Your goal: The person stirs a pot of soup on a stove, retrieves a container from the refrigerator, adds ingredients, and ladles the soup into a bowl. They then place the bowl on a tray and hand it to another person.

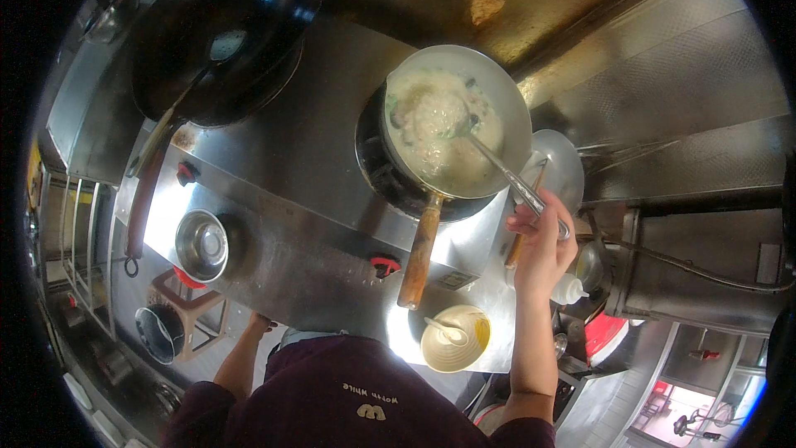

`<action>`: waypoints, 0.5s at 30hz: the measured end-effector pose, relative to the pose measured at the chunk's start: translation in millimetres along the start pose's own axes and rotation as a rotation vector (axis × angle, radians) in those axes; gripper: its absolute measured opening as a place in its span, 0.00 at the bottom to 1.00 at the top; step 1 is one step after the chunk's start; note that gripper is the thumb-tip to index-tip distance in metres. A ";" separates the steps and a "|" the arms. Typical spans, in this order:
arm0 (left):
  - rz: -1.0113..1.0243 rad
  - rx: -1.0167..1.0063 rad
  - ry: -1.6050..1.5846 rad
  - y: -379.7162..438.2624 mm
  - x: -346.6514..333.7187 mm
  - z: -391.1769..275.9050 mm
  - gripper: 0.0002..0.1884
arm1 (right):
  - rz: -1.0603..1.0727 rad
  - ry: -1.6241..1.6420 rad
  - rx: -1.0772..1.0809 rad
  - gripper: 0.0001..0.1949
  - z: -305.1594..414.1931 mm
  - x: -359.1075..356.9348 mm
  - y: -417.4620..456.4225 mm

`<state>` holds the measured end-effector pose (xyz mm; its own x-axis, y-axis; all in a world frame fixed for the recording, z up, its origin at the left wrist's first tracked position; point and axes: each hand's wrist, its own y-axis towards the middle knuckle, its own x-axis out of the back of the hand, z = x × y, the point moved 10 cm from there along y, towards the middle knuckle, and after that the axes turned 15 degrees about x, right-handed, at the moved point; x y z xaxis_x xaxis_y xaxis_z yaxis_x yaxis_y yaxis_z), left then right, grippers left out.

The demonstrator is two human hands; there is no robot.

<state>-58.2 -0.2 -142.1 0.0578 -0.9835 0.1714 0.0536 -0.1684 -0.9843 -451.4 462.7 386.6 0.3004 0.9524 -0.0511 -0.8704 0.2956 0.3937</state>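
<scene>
My right hand (542,233) grips the handle of a metal ladle (507,174). The ladle's bowl is sunk in a pale, bubbling, porridge-like soup (435,112) with green bits and dark pieces. A pale-lined saucepan (510,99) with a wooden handle (420,255) holds the soup and sits over a dark round burner (373,168). Low at the stove's front edge is my left hand (260,323), small and partly hidden, apart from the pan; its grip is unclear. Nearest my right forearm stands a cream bowl (472,358) with a white spoon (449,333) in it.
A large black wok (261,68) with a long-handled turner (186,96) occupies the left burner. A steel bowl (202,246) rests on the stove's front ledge. Right of the saucepan are another pale pan (563,168) and a white squeeze bottle (567,289). Red knobs (385,266) line the front.
</scene>
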 end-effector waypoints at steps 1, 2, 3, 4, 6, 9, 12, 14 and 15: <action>0.020 0.036 -0.033 2.3 1.0 4.0 0.13 | 0.028 -0.064 0.090 0.13 8.1 1.7 -3.4; 0.042 0.073 -0.065 4.8 0.7 6.9 0.13 | 0.056 -0.129 0.179 0.13 17.5 4.1 -7.6; 0.024 0.057 -0.070 3.2 0.3 7.3 0.13 | 0.138 -0.224 0.275 0.13 27.6 2.1 -12.8; 0.007 0.043 -0.076 -10.9 -2.5 4.9 0.12 | 0.222 -0.318 0.370 0.14 37.7 1.0 -20.4; 0.005 0.008 -0.095 -16.5 -3.0 5.7 0.12 | 0.348 -0.496 0.539 0.14 58.0 -3.8 -41.5; 0.032 -0.035 -0.064 -12.3 -6.6 2.0 0.12 | 0.359 -0.600 0.669 0.14 43.1 5.7 -83.6; 0.007 -0.020 0.011 -12.8 -9.2 -3.9 0.12 | 0.398 -0.614 0.524 0.15 4.5 5.9 -101.5; 0.008 0.025 -0.051 -12.7 -7.6 -3.8 0.12 | 0.386 -0.620 0.598 0.13 20.3 9.7 -100.7; 0.015 0.042 -0.069 -7.6 -3.6 5.6 0.12 | 0.381 -0.615 0.624 0.13 28.9 7.4 -100.7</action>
<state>-53.3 5.0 -135.0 0.1274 -0.9788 0.1604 0.0936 -0.1491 -0.9844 -350.2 437.9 373.0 0.3467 0.7185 0.6030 -0.6401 -0.2887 0.7120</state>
